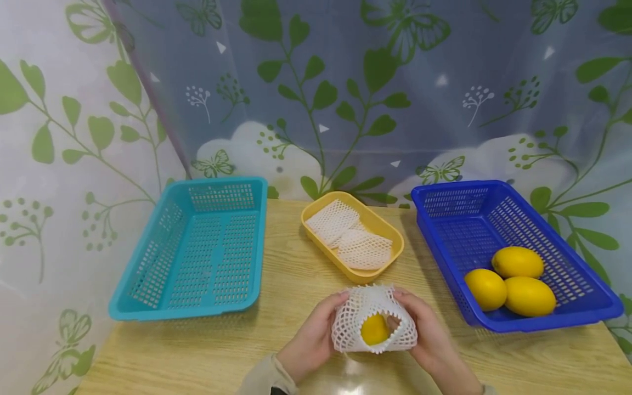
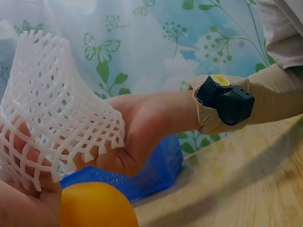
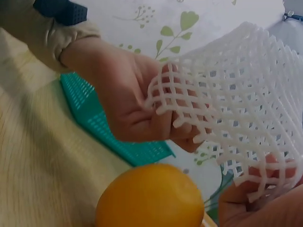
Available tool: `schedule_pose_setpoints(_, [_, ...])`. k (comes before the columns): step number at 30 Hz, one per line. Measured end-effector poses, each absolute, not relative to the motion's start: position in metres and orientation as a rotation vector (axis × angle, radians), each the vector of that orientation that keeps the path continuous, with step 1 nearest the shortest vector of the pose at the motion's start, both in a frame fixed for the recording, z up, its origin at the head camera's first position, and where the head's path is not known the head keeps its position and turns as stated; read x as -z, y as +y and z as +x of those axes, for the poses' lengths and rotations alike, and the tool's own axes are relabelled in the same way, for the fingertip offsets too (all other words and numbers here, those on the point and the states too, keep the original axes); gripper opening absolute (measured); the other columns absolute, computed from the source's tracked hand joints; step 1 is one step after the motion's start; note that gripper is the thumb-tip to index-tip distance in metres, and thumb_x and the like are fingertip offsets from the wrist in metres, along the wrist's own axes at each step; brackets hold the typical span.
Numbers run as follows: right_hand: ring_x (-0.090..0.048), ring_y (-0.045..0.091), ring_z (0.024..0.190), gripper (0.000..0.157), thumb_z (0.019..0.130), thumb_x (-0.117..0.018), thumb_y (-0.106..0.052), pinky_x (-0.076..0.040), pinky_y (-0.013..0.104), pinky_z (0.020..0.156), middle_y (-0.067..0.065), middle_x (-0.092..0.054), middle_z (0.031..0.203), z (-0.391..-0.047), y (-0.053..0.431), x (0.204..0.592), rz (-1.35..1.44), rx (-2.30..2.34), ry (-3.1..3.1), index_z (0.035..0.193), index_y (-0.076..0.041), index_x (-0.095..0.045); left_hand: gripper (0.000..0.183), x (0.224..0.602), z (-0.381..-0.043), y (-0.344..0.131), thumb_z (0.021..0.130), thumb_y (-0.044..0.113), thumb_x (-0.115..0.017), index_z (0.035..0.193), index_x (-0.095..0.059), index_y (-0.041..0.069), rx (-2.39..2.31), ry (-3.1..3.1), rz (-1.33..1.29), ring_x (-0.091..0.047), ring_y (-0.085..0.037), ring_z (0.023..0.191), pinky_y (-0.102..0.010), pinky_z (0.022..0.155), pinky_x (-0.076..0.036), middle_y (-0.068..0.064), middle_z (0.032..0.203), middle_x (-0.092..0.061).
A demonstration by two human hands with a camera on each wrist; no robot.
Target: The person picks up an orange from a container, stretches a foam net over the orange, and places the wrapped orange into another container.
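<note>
Between both hands a white foam fruit net is stretched wide by its edges. My left hand grips one side of it and my right hand the opposite side, with fingers of both hands inside the mesh. Through the net's opening a yellow lemon-shaped fruit shows in the head view. Both wrist views put this fruit below the net's lower edge, outside the mesh. The right hand also appears in the left wrist view, and the left hand in the right wrist view.
A yellow tray behind the hands holds more white foam nets. On the right stands a blue basket with three yellow fruits at its near end. A teal basket stands on the left. A patterned curtain hangs behind the table.
</note>
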State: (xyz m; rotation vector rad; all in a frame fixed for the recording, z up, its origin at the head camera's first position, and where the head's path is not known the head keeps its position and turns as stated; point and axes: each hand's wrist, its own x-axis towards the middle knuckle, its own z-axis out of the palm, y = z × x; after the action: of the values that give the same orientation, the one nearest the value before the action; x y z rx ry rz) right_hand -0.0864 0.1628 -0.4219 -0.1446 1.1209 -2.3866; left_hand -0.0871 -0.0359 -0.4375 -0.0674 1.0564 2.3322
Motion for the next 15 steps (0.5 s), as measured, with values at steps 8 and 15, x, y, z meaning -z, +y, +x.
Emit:
schedule_pose_setpoints(8, [-0.053, 0.008, 0.088, 0.023, 0.099, -0.038, -0.02, -0.045, 0.023, 0.081, -0.005, -0.057, 0.093, -0.09, 0.162, 0.445, 0.159, 2.346, 1.506, 0.091, -0.018, -0.059, 0.068, 0.462, -0.088, -0.041, 0.089, 0.036, -0.057, 0.138, -0.034, -0.005, -2.329, 1.138, -0.149, -0.048, -0.018, 0.117, -0.034, 0.105, -0.032, -0.012, 0.134, -0.046])
schedule_pose_setpoints(15, [-0.053, 0.011, 0.085, 0.016, 0.095, -0.045, -0.018, -0.046, 0.024, 0.079, -0.001, -0.057, 0.09, -0.094, 0.161, 0.463, 0.42, 2.344, 1.613, 0.088, -0.013, -0.058, 0.076, 0.482, -0.093, -0.042, 0.089, 0.036, -0.058, 0.143, -0.025, -0.007, -2.294, 1.21, -0.187, -0.021, -0.026, 0.138, -0.039, 0.113, -0.013, -0.017, 0.152, -0.02])
